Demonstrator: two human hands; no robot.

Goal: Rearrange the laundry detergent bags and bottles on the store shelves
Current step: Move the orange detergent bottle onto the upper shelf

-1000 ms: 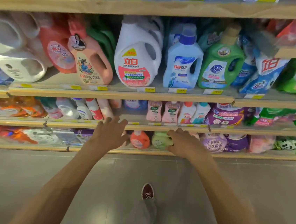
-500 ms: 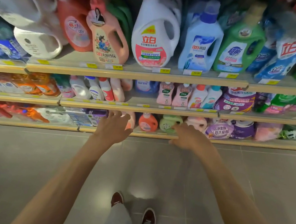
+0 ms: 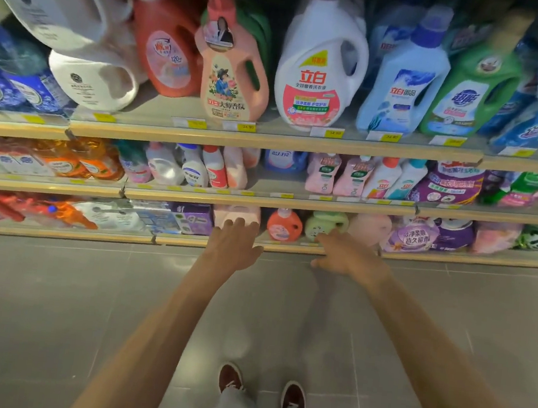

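Both my hands reach toward the bottom shelf (image 3: 422, 251). My left hand (image 3: 233, 245) is spread open, fingertips at a pale pink bottle (image 3: 236, 213). My right hand (image 3: 343, 256) is open too, its fingers at the base of a light green bottle (image 3: 327, 225). A small orange-red bottle (image 3: 283, 225) stands between the two hands. A pink bottle (image 3: 369, 227) and purple refill bags (image 3: 413, 237) sit to the right. Neither hand holds anything.
The top shelf (image 3: 277, 140) carries big jugs: white (image 3: 321, 73), peach (image 3: 233, 73), blue (image 3: 405, 82), green (image 3: 472, 89). The middle shelf (image 3: 268, 200) holds small bottles and bags. Grey tiled floor (image 3: 50, 313) lies below, with my shoes (image 3: 261, 389) on it.
The view has tilted down and drawn back a little. Both hands have stayed stretched toward the bottom shelf, with the left fingertips now at the pale pink bottle. My feet have stepped together.
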